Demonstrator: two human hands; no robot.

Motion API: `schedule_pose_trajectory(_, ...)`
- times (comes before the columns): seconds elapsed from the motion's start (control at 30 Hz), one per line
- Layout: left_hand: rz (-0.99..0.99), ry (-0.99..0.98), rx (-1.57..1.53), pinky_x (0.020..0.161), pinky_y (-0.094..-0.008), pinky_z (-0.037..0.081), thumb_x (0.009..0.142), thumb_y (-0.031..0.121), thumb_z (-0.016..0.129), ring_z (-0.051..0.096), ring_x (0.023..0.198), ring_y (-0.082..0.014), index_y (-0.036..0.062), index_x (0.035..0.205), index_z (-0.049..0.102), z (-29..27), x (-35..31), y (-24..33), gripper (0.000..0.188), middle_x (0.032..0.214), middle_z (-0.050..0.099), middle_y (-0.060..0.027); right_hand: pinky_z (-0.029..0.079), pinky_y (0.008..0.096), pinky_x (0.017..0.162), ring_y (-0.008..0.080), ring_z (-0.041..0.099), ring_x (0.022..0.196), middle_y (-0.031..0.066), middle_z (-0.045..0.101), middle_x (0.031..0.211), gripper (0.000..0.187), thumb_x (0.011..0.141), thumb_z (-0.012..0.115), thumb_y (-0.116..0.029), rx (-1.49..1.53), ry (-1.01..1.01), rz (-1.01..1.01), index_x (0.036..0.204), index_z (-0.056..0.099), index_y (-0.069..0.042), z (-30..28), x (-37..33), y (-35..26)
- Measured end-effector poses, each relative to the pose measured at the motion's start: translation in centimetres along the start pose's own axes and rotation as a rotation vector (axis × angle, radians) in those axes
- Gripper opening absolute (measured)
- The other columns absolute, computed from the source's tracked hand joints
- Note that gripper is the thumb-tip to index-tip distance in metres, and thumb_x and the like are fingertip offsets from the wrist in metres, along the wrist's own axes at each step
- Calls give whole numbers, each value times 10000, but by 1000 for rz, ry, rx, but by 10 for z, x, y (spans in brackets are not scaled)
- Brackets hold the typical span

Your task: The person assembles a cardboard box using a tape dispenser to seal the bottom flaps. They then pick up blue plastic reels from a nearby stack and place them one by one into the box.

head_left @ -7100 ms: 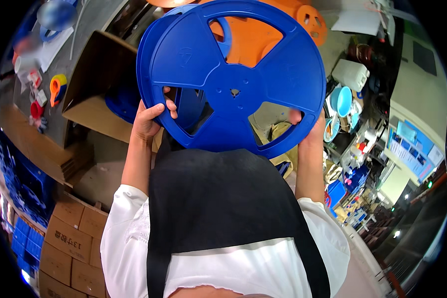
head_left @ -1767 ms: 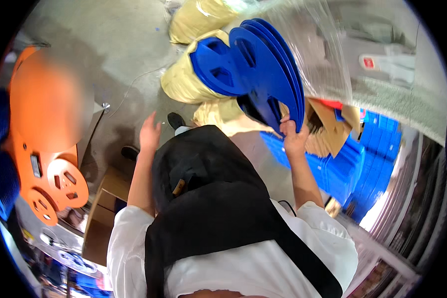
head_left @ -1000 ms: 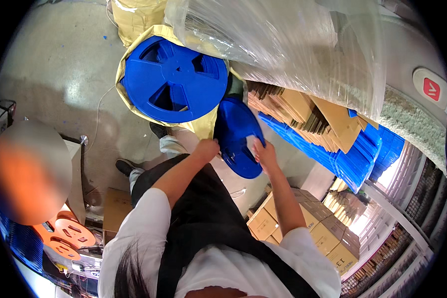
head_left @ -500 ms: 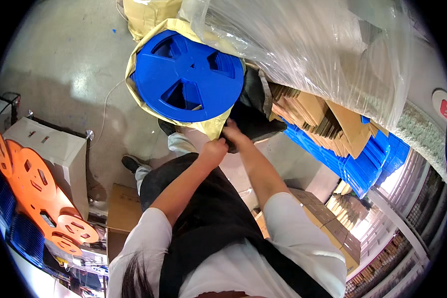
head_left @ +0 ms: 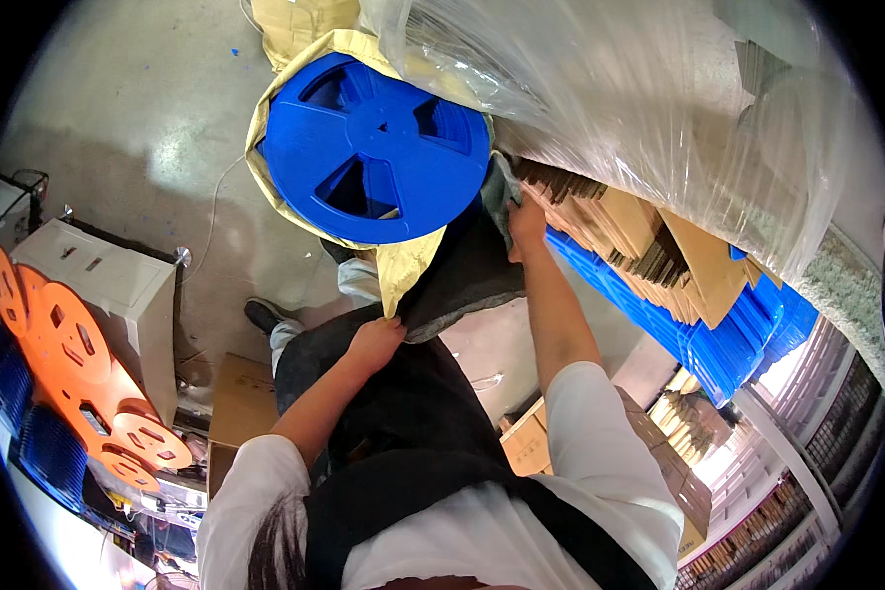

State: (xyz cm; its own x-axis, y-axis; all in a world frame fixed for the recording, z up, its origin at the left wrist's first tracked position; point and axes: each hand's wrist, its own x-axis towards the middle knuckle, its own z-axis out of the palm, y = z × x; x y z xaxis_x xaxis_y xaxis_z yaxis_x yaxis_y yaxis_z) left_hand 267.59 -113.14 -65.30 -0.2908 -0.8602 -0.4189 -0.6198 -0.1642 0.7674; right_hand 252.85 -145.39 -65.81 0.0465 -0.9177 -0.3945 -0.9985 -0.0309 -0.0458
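A stack of blue plastic reels (head_left: pixel 295 162) sits in a pale yellow woven sack (head_left: pixel 408 267), whose mouth is folded down around the top reel. My left hand (head_left: pixel 376 344) is closed at the sack's drawn-out lower corner, where the edge of a black bag with a grey lining (head_left: pixel 467 265) also meets it. Its fingertips are partly hidden, so I cannot tell whether it grips both. To the right of the reels, my right hand (head_left: pixel 527 224) is closed on the black bag's edge, and the bag's mouth is stretched between both hands.
Clear plastic film (head_left: pixel 600 88) covers goods at the upper right. Beside it are flattened cardboard sheets (head_left: pixel 649 231) and stacked blue plastic parts (head_left: pixel 698 329). A white cabinet (head_left: pixel 108 270) and orange discs (head_left: pixel 74 344) stand at left. Cardboard boxes (head_left: pixel 241 398) are near my legs.
My hands have moved apart: the left toward me and leftward, the right outward and away. The black bag, bunched before, is now spread between them, and the yellow corner is pulled nearer.
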Motion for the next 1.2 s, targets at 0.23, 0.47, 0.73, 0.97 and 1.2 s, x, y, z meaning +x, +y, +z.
schedule_pose_trajectory(0.23, 235, 45, -114, 674, -408, 502, 720, 72, 547, 591, 826, -307, 67, 820, 570, -41, 28, 79, 102, 835, 534, -108, 468, 292, 734, 182, 605, 786, 116, 657, 849, 180, 781, 550, 27, 192, 67, -45, 945, 621, 4, -108, -49, 137)
schedule_pose_trajectory(0.47, 178, 228, 14, 666, -431, 509, 771, 90, 525, 603, 778, -320, 75, 837, 593, -69, 37, 49, 96, 843, 553, -123, 470, 425, 776, 430, 575, 933, 241, 620, 982, 237, 826, 518, -90, -149, 293, -277, 1038, 606, -32, -50, -43, 141)
schedule_pose_trajectory(0.73, 69, 221, 6, 652, -438, 508, 733, 43, 544, 610, 782, -332, 54, 806, 579, -90, 43, 29, 82, 855, 559, -133, 470, 371, 705, 355, 611, 822, 195, 631, 889, 178, 795, 595, -122, 89, 90, -50, 962, 616, -63, -86, -36, 143)
schedule_pose_trajectory(0.97, -86, 330, 0, 702, -444, 514, 778, 49, 502, 610, 840, -352, 47, 816, 593, -71, 78, 3, 98, 866, 591, -158, 475, 469, 718, 387, 612, 854, 207, 636, 894, 232, 800, 559, -162, -165, 185, -250, 1021, 614, -116, -39, 8, 108)
schedule_pose_trajectory(1.2, -107, 296, 61, 771, -428, 498, 761, 24, 528, 585, 911, -333, 52, 879, 605, -92, 53, 11, 144, 926, 571, -146, 473, 442, 809, 360, 606, 922, 192, 636, 985, 411, 821, 609, -278, 41, 98, -112, 1193, 555, -110, -78, 7, 48)
